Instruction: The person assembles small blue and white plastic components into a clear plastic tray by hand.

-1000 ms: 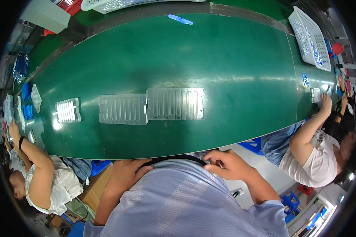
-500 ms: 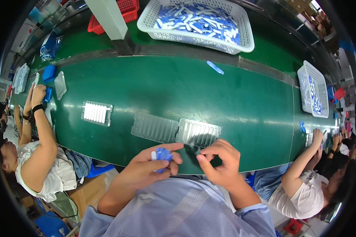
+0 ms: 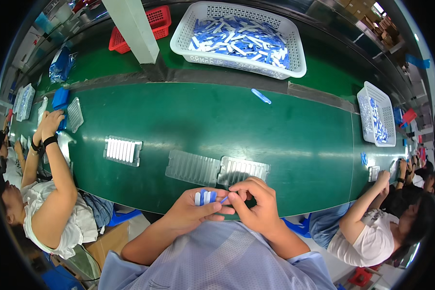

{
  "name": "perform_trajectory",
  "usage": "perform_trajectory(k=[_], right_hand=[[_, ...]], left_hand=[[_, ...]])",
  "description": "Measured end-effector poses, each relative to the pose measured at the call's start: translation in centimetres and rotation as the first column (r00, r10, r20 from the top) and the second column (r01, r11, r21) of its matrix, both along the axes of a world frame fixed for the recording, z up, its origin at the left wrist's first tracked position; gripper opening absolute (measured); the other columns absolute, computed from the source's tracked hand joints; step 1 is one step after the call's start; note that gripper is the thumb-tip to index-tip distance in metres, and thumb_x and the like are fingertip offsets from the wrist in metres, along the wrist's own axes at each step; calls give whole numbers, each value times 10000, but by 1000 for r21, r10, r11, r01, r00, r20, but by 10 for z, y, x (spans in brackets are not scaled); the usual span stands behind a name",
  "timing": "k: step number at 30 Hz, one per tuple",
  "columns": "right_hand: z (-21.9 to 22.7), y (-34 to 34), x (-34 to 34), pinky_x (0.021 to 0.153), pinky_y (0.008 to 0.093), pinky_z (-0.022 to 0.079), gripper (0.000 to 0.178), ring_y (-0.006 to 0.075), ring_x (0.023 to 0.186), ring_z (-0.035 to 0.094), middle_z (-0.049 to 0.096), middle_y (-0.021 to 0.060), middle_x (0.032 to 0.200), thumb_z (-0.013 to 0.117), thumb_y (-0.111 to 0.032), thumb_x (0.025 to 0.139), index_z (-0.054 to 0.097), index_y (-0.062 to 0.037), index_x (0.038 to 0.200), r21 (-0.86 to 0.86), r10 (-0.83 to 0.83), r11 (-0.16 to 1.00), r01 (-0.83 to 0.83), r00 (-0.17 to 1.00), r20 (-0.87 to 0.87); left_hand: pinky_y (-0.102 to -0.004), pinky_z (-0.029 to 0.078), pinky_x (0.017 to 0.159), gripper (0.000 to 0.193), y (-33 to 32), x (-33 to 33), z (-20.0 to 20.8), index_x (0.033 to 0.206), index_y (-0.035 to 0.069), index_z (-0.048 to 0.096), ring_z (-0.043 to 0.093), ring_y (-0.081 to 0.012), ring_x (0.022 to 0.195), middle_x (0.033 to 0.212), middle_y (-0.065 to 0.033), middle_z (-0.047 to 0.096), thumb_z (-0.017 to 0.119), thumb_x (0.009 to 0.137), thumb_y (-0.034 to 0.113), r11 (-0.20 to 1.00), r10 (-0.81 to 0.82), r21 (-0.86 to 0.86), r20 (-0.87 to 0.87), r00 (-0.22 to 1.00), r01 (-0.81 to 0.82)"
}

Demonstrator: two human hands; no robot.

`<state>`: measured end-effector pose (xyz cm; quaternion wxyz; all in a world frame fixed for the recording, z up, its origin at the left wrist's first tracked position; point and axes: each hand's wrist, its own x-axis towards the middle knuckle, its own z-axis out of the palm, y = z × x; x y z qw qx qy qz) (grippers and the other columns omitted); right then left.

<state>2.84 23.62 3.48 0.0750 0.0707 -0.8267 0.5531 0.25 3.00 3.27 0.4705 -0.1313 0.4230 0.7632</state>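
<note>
Several small flat blue and white plastic pieces (image 3: 204, 197) are gathered in my left hand (image 3: 188, 212), which is closed around them with the thumb on the near side. My right hand (image 3: 258, 205) has come up beside it, thumb and forefinger pinching the end of a thin blue plastic piece (image 3: 224, 199) at the left fingertips. Just beyond my hands lie two clear ribbed plastic trays side by side, the left tray (image 3: 191, 168) and the right tray (image 3: 246, 169). My right fingers partly cover the right tray's near edge.
A clear tray with white pieces (image 3: 123, 150) lies left on the green table (image 3: 295, 130). One blue piece (image 3: 261, 96) lies farther off, before a white basket (image 3: 179, 46) of blue and white pieces. Co-workers sit left (image 3: 53, 212) and right (image 3: 362, 227). A post (image 3: 133, 31) stands behind.
My right hand has moved left to meet my left hand and now pinches a blue piece. In the left hand the bunch has turned, showing more white pieces.
</note>
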Motion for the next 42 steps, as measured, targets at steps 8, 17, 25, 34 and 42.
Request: perform_trajectory(k=[8,17,25,34,42], right_hand=[[10,1,2,555,316,415,107,163,602,531,535,38,637,742,-55,855,731,-34,960,-96,-26,994,50,972,234],[-6,22,-13,513,219,383,57,45,557,524,637,-4,653,762,-40,891,752,1,853,-504,-157,782,366,899,410],[-8,34,-31,465,231,411,122,87,516,564,685,67,657,752,-63,911,732,3,810,-597,-48,723,349,887,460],[5,33,-73,558,325,503,146,179,603,657,700,66,721,805,-95,816,714,-34,912,63,232,957,-283,877,421],[2,22,-80,574,373,482,395,221,629,591,572,58,700,838,-130,770,651,-65,1112,374,147,901,-217,967,208]], left_hand=[[-371,611,949,401,-1,2,-1,1370,-54,540,674,-319,1181,1313,-188,645,631,991,40,993,18,118,76,997,-27],[-364,591,973,390,-6,2,9,1379,-66,519,669,-323,1196,1336,-231,634,598,1016,56,999,-1,-54,-24,1000,0],[-373,575,1001,463,-14,6,11,1440,-51,475,648,-315,1233,1380,-222,611,607,1016,79,995,37,-85,-86,996,-45],[-396,573,1011,478,-22,7,4,1471,-28,450,642,-363,1229,1397,-235,591,576,1038,132,996,58,73,8,998,-58],[-426,617,917,375,-24,12,4,1370,-20,540,706,-335,1112,1308,-230,650,603,1023,107,990,128,65,3,992,-128]])
